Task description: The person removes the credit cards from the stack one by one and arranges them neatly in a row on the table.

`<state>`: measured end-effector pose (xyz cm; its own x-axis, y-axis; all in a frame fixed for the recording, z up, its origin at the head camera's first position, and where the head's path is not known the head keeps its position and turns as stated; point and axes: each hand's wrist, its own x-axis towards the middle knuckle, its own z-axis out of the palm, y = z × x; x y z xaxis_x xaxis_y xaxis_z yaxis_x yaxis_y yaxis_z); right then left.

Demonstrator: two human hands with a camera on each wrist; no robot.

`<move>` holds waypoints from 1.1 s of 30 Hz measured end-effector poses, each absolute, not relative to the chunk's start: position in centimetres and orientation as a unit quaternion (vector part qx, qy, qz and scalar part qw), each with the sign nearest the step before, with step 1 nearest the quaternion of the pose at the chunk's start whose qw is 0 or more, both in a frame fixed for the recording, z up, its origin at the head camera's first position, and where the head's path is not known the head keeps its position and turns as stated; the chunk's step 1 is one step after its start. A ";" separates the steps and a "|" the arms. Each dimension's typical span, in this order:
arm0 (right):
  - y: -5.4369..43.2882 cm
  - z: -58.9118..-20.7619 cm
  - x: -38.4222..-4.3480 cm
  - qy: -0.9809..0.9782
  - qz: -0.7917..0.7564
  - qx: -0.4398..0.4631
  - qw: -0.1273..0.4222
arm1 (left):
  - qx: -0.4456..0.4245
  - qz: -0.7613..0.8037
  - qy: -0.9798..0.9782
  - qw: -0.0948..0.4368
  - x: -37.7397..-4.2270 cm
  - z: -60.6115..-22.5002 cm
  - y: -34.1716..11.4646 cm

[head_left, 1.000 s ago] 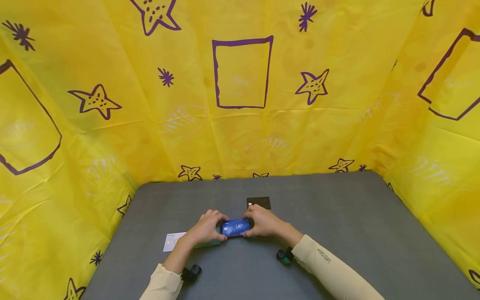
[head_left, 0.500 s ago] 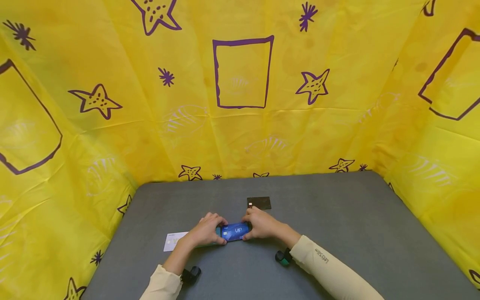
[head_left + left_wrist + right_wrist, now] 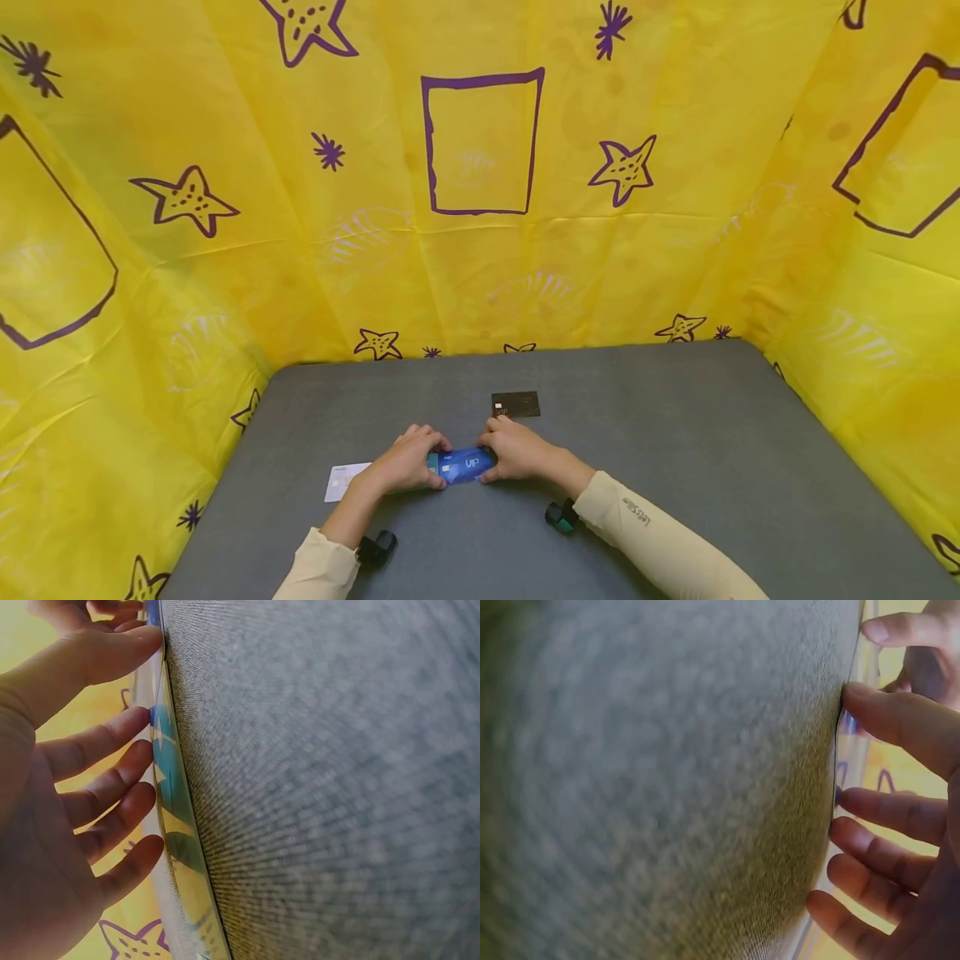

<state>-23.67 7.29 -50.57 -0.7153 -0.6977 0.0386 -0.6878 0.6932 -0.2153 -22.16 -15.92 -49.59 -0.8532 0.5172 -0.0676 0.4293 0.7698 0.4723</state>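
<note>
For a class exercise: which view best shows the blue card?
Head view: the blue card shows its lettered face between left hand and right hand. Left wrist shows only a blue sliver; right wrist, a blurred bluish trace, perhaps its edge.

Blue card (image 3: pixel 463 465), rectangular, white "VIP" lettering, pale chip at left. Lies face up on tabletop (image 3: pixel 675 467), right end angled slightly farther away. Ends held by left hand (image 3: pixel 408 460) and right hand (image 3: pixel 517 451). Teal card (image 3: pixel 432 461) at left end, mostly hidden; overlap unclear.
</note>
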 end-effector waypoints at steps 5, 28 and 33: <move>7.1 -50.5 -23.3 0.922 -0.106 -0.372 0.030 | 0.260 0.221 0.935 0.102 -22.1 -49.6 -16.0; 7.2 -50.2 -23.3 0.920 -0.145 -0.359 0.066 | 0.260 0.227 0.932 0.110 -21.9 -49.3 -16.2; 7.9 -50.1 -23.8 0.915 -0.168 -0.359 0.075 | 0.260 0.241 0.930 0.098 -21.9 -49.4 -16.3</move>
<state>-23.83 7.89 -50.09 -0.7312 -0.6820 -0.0158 -0.6317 0.6856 -0.3617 -21.91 -16.34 -49.43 -0.8456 0.5308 -0.0566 0.4368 0.7490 0.4982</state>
